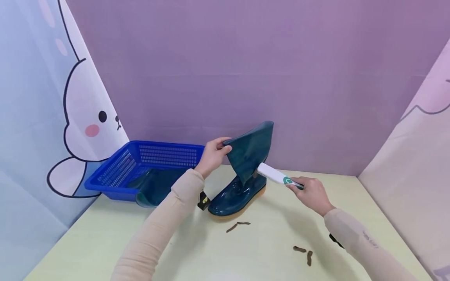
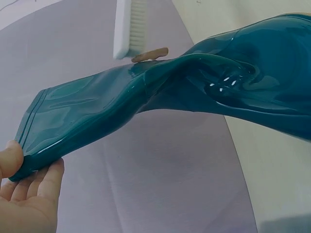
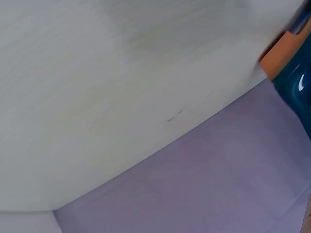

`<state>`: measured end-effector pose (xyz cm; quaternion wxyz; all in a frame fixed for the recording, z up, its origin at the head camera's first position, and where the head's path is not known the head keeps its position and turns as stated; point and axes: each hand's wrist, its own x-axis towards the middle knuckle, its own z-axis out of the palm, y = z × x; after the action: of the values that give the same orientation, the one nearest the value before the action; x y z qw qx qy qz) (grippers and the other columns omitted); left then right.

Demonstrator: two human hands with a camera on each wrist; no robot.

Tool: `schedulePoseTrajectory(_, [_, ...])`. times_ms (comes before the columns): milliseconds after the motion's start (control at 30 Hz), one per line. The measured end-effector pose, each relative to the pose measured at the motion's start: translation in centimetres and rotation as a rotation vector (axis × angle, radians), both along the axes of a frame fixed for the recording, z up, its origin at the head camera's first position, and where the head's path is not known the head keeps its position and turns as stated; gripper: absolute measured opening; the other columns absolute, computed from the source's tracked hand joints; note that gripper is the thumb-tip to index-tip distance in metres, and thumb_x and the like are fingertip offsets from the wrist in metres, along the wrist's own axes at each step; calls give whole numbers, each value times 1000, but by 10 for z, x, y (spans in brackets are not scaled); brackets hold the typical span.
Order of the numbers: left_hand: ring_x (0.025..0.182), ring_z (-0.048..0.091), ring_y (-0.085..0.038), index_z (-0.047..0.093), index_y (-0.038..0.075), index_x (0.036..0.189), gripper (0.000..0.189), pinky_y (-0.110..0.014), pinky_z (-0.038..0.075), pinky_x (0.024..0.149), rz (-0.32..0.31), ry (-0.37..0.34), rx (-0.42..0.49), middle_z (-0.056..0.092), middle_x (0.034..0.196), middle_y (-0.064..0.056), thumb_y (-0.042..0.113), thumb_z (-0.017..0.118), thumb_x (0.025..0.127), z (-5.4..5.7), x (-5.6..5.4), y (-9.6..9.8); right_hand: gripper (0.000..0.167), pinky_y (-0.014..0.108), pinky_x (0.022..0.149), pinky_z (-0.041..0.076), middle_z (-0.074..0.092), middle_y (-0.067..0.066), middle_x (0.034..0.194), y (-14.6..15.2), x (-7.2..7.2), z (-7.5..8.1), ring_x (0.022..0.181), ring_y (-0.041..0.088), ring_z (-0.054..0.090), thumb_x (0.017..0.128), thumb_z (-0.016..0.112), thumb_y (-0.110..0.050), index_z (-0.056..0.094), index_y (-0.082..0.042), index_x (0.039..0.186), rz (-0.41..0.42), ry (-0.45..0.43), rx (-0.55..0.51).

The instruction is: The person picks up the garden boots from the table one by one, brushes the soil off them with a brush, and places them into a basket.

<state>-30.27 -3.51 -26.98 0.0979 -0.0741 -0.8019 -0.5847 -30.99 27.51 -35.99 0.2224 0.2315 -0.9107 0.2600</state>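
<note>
A glossy dark teal rain boot [image 1: 232, 199] with an orange-tan sole stands on the table, its shaft bent over at the ankle. My left hand [image 1: 213, 154] pinches the rim of the shaft, thumb on one side and fingers on the other in the left wrist view. In my right hand [image 1: 313, 194] is the handle of a white scrub brush [image 1: 272, 173], its bristles turned towards the back of the shaft. Close to the bristles, a brown strip [image 2: 150, 55] clings to the boot. The right wrist view catches only the boot's heel [image 3: 284, 56] at its edge.
To the left stands a blue plastic basket [image 1: 116, 191], with another teal boot [image 1: 158, 187] lying across its front rim. Several brown strips [image 1: 299, 249] are scattered over the pale table [image 1: 260, 253]. A purple cloth backdrop [image 1: 316, 97] rises behind the table.
</note>
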Motion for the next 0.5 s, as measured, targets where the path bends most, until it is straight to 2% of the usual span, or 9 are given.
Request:
schedulePoseTrajectory(100, [106, 59, -18, 55, 17, 126, 32, -39, 47, 93, 4, 0, 0, 63, 114, -7, 17, 52, 94, 1, -1, -3, 27, 21, 44, 28, 70, 8, 75, 2, -3, 2, 47, 7, 37, 79, 71, -21, 71, -1, 98, 0, 48, 8])
schedulePoseTrajectory(233, [107, 58, -18, 55, 18, 126, 32, -39, 47, 92, -4, -8, 4, 63, 115, -7, 17, 52, 94, 1, -1, -3, 25, 21, 45, 31, 70, 9, 75, -1, -6, 4, 48, 6, 40, 76, 74, -18, 72, -1, 94, 9, 154, -27])
schedulePoseTrajectory(300, [107, 58, -18, 54, 18, 126, 32, -40, 47, 92, -8, -11, 7, 63, 114, -7, 17, 52, 94, 1, -1, -1, 26, 21, 44, 30, 70, 9, 74, -5, -5, 3, 48, 6, 40, 76, 74, -17, 72, 0, 95, 18, 178, -45])
schedulePoseTrajectory(400, [106, 58, -19, 55, 17, 126, 32, -42, 46, 93, -13, -12, 12, 63, 114, -7, 17, 53, 93, 0, -1, 2, 28, 20, 44, 32, 69, 9, 74, -11, -4, 0, 49, 6, 41, 76, 74, -17, 71, 0, 98, 33, 171, -64])
schedulePoseTrajectory(500, [107, 58, -19, 54, 15, 126, 33, -41, 46, 94, -13, -14, 8, 62, 116, -7, 18, 54, 93, -1, -3, 5, 29, 21, 45, 33, 69, 9, 76, -15, -3, -4, 50, 8, 42, 77, 73, -18, 70, 0, 100, 34, 115, -64])
